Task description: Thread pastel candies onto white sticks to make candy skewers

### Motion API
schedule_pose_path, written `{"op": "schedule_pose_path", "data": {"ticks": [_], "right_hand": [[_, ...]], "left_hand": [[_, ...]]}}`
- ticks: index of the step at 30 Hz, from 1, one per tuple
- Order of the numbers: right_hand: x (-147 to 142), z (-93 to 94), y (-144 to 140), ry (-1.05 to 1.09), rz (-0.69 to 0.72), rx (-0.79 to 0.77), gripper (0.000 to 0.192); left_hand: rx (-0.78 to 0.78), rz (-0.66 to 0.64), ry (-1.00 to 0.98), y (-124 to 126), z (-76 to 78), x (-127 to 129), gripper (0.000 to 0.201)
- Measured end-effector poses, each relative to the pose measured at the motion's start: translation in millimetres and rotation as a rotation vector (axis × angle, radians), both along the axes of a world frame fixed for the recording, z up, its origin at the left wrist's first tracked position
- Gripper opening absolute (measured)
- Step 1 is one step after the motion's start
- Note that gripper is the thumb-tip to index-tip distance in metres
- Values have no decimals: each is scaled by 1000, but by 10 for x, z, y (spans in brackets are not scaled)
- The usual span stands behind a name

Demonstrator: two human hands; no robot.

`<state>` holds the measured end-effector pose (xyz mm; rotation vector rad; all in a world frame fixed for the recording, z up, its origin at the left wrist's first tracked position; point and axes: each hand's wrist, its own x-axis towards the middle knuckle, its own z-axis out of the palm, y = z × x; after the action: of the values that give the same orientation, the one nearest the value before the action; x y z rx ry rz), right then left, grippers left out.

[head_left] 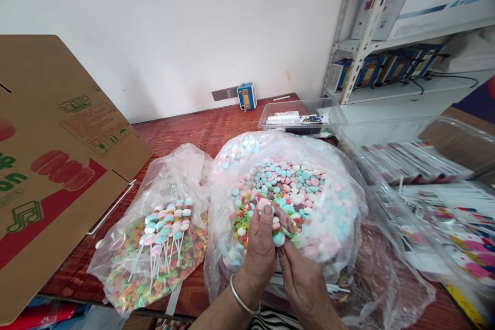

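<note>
Reddish wooden table (185,131) against a white wall, metal shelving (371,15) to the right of it. Landmark: the large clear bag of candy discs (294,185), pink, blue and white, open at table centre. Just in front of its mouth, the left hand (261,247), a silver bangle (243,296) on its wrist, has fingers closed on a short stack of discs (276,229); the right hand (303,278) touches the stack's lower end, fingers pinched together there. Left of the landmark bag, a second bag (154,237) holds finished candy skewers on white sticks over coloured rings. Further left, a brown carton flap (58,165) carries red and green printing, not legible. Behind the landmark bag, a clear tray (301,116); behind that, a blue box (246,96) at the wall. Right of it, clear packets of printed cards (425,180), text unreadable.
</note>
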<state>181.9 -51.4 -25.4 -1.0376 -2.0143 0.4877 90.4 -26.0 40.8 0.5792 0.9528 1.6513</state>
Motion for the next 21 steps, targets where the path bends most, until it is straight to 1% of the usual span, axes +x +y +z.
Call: {"op": "schedule_pose_path", "data": {"ticks": [2,5,8,10,13,18,20,21], "right_hand": [[9,-14,-5,54,22,-60,36],[18,-4,-10,112,70,-143,33],[11,29,-23,131,93,-204,33],[0,44,-34,138,74,-210,34],[-9,33,-39,143,58,-172,35],[13,-24,-6,82,30,-121,38],[8,-32,19,40,51,-110,39],[-1,-31,32,20,89,-114,38]], "left_hand": [[68,11,14,3,37,-21,38],[126,44,-52,22,142,-58,32],[155,-10,-85,44,194,-65,27],[160,-46,-89,56,168,-53,31],[141,-64,-92,59,90,-33,35],[81,-50,-43,-47,6,2,32],[73,-46,-4,-100,-19,-22,32],[73,-42,22,-119,-27,-68,32]]}}
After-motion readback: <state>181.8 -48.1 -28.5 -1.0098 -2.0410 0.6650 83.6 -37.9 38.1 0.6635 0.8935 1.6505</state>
